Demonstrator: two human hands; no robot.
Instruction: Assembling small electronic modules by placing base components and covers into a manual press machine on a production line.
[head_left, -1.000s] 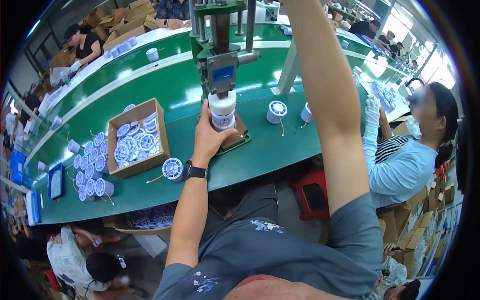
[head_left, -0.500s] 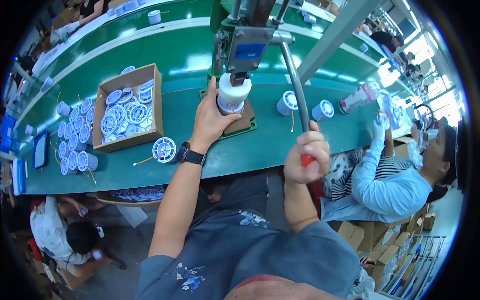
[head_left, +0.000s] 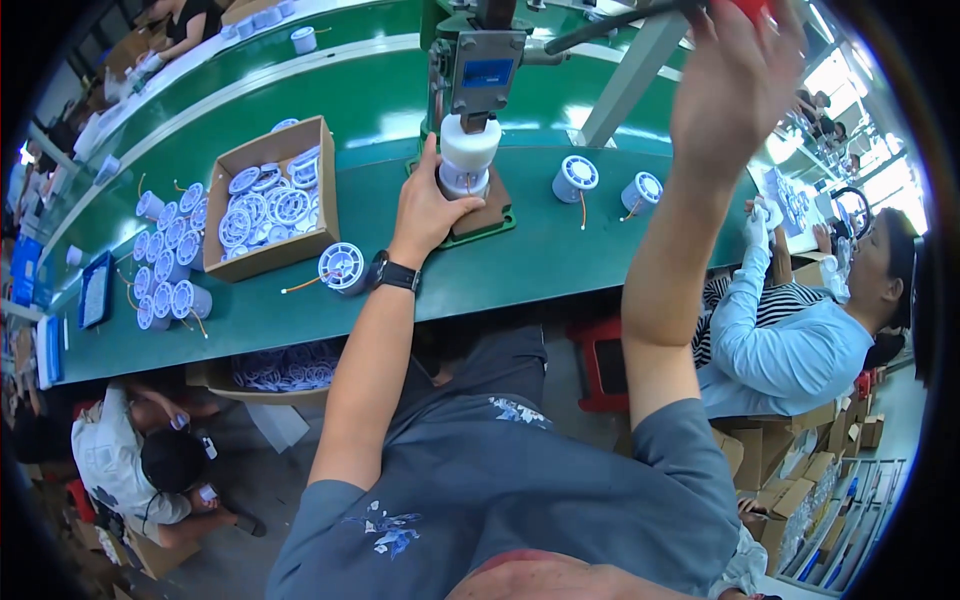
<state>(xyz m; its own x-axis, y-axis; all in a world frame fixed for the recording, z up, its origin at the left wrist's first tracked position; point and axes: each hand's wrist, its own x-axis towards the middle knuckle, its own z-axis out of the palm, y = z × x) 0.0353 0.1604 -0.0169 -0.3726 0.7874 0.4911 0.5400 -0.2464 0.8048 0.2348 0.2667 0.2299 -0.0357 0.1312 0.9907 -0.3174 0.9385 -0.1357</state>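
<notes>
A flower-printed grey T-shirt (head_left: 480, 480) is worn with dark trousers (head_left: 500, 375) and a black wristwatch (head_left: 400, 275).

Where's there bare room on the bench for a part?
Widest: the green bench between the press base, two wired cylinders and its front edge. Smaller: between the carton and front edge, left of the cylinder by the watch. Crowded: left of the carton, where cylinders cluster, and at the press, where the left hand cups a part.

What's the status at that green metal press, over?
Left hand cupped around pale plastic cylinder under white round block. Right hand raised, gripping red-knobbed metal lever. Nothing visibly blocking.
</notes>
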